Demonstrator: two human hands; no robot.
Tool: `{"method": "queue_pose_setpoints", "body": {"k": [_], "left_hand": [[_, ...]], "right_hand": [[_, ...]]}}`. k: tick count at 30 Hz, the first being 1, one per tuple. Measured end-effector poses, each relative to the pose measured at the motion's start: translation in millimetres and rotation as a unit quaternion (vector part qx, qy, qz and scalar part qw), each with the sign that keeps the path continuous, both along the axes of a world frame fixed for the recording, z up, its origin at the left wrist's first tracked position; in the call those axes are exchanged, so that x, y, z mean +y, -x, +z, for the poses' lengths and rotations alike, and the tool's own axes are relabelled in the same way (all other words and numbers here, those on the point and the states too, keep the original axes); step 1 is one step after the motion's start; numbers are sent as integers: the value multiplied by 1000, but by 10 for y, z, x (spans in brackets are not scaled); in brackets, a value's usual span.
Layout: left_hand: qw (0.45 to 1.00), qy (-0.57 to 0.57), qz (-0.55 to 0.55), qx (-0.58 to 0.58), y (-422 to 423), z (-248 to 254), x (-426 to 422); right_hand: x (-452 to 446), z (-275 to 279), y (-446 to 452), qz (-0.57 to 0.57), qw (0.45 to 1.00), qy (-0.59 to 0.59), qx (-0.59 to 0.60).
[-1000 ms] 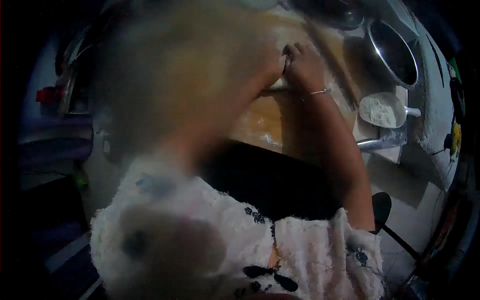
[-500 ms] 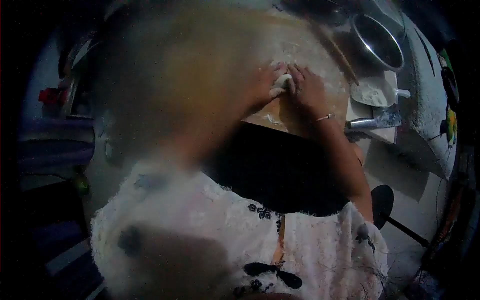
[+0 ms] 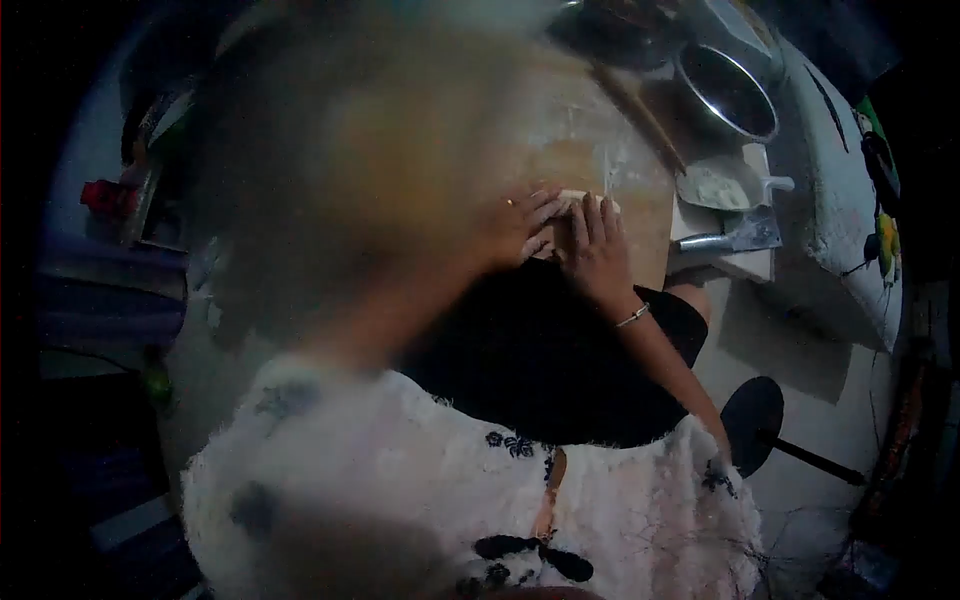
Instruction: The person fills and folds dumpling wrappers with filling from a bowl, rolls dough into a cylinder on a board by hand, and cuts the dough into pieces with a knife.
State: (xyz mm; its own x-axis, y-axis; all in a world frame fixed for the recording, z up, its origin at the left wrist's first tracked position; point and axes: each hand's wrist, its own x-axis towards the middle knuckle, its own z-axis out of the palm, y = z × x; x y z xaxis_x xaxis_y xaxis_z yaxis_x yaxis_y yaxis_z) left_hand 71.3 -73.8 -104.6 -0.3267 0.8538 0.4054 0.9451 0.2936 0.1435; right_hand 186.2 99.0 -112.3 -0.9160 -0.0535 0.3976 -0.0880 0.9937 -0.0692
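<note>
A pale piece of dough [image 3: 574, 196], long and narrow, lies on the wooden board [image 3: 648, 215] near its front edge. My right hand [image 3: 597, 252] rests over it with fingers stretched forward and flat, the fingertips on the dough. From the left, my left hand [image 3: 512, 232] reaches the dough's other end with its fingers extended and slightly parted. Both hands cover much of the dough. White flour marks the board beyond them. A blurred smear in the picture hides the board's left part.
Right of the board lie a scoop of flour [image 3: 722, 188] and a metal scraper [image 3: 735, 240]. A rolling pin [image 3: 637, 115] lies along the board's right side, beside a metal bowl [image 3: 727, 92]. A round dark disc on a rod [image 3: 754, 425] stands at the lower right.
Both hands have moved toward my body with the dough. It was a short lump between them and is now longer, with my right fingers straightened over it.
</note>
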Motion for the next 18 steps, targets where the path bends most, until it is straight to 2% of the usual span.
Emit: {"method": "queue_pose_setpoints", "body": {"k": [5, 8, 10, 16, 18], "left_hand": [[998, 35, 41, -42, 37, 139, 72], [988, 75, 112, -81, 144, 278, 162], [979, 62, 187, -49, 295, 293, 202], [961, 163, 194, -112, 620, 738, 194], [965, 148, 213, 30, 701, 553, 204]], "right_hand": [[-29, 106, 80, 21, 999, 28, 22], [-97, 377, 363, -36, 998, 48, -15], [-101, 454, 525, -40, 997, 58, -15], [-31, 729, 1027, -64, 997, 24, -29], [12, 711, 1169, -63, 997, 17, -45]]}}
